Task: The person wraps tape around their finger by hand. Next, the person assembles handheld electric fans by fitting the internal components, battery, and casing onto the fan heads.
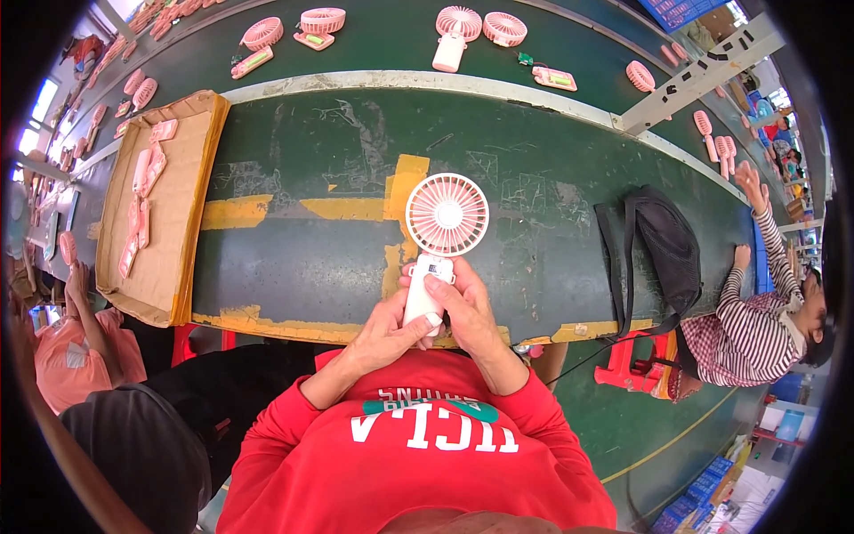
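Note:
A pink-and-white handheld fan [447, 215] is held between my two hands above the green tabletop [302, 276], its round grille pointing away from me. My left hand [382, 338] wraps the lower left of the white handle, the thumb lying across its bottom end. On the other side, my right hand [473, 313] is closed around the handle, with its thumb pressed on the front below a small dark rectangular part. Both sets of fingers are partly hidden behind the handle.
A shallow cardboard tray [187, 222] with several pink parts stands at the left. A black bag [665, 254] lies at the right. Beyond a pale rail [409, 80], several pink fans [450, 52] rest on a green belt. Co-workers sit either side; a red stool [627, 365] is at right.

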`<action>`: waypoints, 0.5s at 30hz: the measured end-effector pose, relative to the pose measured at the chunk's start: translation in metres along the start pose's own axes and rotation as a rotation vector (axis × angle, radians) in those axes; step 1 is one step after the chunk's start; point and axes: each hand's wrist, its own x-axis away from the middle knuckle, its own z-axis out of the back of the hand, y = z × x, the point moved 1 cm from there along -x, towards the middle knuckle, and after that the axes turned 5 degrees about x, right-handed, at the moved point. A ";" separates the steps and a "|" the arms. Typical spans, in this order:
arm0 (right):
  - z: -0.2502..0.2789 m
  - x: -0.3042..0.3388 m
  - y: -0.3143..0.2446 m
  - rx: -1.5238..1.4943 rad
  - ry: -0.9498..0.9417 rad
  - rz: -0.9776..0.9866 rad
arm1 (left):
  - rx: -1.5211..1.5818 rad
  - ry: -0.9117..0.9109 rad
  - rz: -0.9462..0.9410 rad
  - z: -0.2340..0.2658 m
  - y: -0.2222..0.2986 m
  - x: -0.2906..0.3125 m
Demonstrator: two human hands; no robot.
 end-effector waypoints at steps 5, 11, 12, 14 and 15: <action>-0.003 -0.002 -0.003 0.020 0.001 -0.021 | 0.007 0.009 -0.040 0.002 0.000 -0.002; -0.003 -0.003 0.000 0.025 0.011 -0.023 | -0.019 0.009 -0.024 0.002 0.004 0.000; -0.002 -0.003 0.000 0.024 0.002 -0.023 | 0.000 0.001 -0.018 0.001 0.003 0.000; -0.001 -0.002 0.001 0.018 0.006 -0.026 | 0.016 -0.001 -0.017 0.002 0.001 0.000; 0.000 -0.002 0.000 0.018 0.000 -0.026 | 0.008 -0.003 -0.017 0.001 -0.001 0.000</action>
